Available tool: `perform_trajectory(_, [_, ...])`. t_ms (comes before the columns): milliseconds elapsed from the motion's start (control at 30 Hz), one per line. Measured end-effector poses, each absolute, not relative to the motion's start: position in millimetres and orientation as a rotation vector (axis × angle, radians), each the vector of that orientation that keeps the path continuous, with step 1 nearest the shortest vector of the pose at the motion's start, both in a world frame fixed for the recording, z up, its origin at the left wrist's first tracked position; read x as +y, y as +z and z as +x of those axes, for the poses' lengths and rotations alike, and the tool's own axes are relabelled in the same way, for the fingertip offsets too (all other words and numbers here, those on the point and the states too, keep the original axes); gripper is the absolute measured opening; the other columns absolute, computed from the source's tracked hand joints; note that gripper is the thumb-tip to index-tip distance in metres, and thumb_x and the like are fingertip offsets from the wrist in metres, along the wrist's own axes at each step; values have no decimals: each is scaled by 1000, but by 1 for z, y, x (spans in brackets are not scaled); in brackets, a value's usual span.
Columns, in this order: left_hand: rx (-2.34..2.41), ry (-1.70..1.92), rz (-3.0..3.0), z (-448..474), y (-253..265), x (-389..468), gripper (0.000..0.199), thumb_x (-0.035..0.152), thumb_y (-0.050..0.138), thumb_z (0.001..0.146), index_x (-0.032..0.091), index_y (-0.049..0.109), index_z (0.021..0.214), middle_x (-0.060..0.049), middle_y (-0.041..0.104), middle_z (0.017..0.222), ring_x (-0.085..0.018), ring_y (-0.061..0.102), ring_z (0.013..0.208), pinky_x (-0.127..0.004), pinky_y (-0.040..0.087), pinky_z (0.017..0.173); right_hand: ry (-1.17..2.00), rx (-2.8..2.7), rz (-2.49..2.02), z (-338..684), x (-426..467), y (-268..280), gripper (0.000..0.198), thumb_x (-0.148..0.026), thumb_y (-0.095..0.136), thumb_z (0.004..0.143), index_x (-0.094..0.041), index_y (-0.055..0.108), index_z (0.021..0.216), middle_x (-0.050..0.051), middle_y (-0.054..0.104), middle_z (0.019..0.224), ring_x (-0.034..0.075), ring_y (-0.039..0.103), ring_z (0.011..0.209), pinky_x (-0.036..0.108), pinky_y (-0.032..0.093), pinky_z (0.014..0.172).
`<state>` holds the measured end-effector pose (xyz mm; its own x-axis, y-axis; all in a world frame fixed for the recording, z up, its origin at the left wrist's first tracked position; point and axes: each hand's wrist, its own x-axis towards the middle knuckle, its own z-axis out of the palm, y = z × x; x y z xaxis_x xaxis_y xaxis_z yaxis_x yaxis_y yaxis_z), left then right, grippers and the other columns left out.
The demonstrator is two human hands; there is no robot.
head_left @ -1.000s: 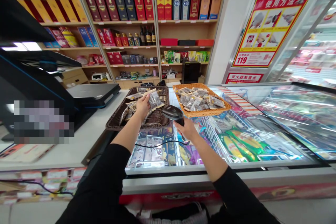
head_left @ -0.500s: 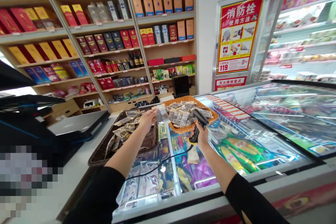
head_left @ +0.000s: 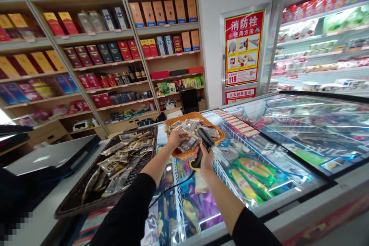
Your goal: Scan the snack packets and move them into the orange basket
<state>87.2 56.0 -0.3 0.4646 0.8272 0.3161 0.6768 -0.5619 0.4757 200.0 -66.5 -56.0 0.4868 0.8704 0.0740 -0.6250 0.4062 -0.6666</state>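
My right hand [head_left: 206,158] is wrapped round a black-and-yellow barcode scanner [head_left: 199,153], whose head tilts over an orange wicker basket [head_left: 180,155]. A dark cable runs down to the left from its handle. Inside that basket lie many small clear-wrapped packets [head_left: 211,131]. My left hand [head_left: 176,139] reaches over the basket's near left side, its fingers closed on a small packet [head_left: 188,144] among the others. To the left, a dark brown woven basket [head_left: 69,200] holds larger flat packets [head_left: 127,155] with beige-and-black labels.
Both baskets rest at a glass-topped chest freezer [head_left: 288,200] filled with bagged goods. A grey flat-topped device [head_left: 54,157] stands on the left counter. Behind are shelves of boxes [head_left: 164,61], a red wall poster [head_left: 244,48] and a lit refrigerated display [head_left: 319,54].
My left hand, which held a clear packet up between the baskets, has moved right and down into the orange basket. The scanner stays in my right hand. The view has turned right.
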Motion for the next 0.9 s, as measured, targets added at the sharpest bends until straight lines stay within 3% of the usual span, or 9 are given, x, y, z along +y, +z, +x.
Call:
perform_trajectory(200, [1337, 794, 2479, 48, 26, 38, 53, 43, 70, 69, 21, 64, 117, -7, 69, 103, -19, 63, 82, -26, 47, 73, 1062, -444, -633, 200, -77, -53, 34, -43, 70, 66, -20, 52, 84, -8, 52, 49, 9, 43, 33, 21, 36, 33])
perform_trajectory(300, [1477, 817, 2356, -3, 41, 24, 36, 46, 64, 72, 22, 73, 98, -4, 72, 89, -18, 64, 74, -24, 46, 68, 1045, -548, -655, 191, -86, -55, 32, -43, 70, 67, -20, 52, 81, -8, 51, 50, 9, 44, 33, 22, 36, 33])
perform_trajectory(433, [1528, 684, 2210, -76, 40, -11, 21, 44, 73, 60, 24, 76, 69, -3, 71, 68, -18, 62, 63, -22, 44, 60, 1095, -771, -635, 166, -98, -62, 29, -44, 68, 72, -20, 53, 79, -7, 51, 51, 9, 44, 34, 22, 36, 35])
perform_trajectory(667, [1335, 465, 1782, -128, 35, -76, 30, 33, 84, 41, 27, 76, 69, -1, 73, 72, -20, 65, 69, -22, 47, 62, 1253, -784, -624, 136, -99, -69, 34, -47, 70, 68, -20, 51, 77, -7, 52, 52, 9, 44, 34, 21, 36, 34])
perform_trajectory(900, [1256, 269, 1701, -132, 50, -89, 30, 34, 85, 47, 19, 76, 72, 0, 65, 58, -14, 55, 52, -21, 39, 51, 1235, -736, -630, 145, -104, -69, 42, -50, 75, 63, -20, 50, 78, -6, 54, 52, 9, 46, 36, 21, 37, 35])
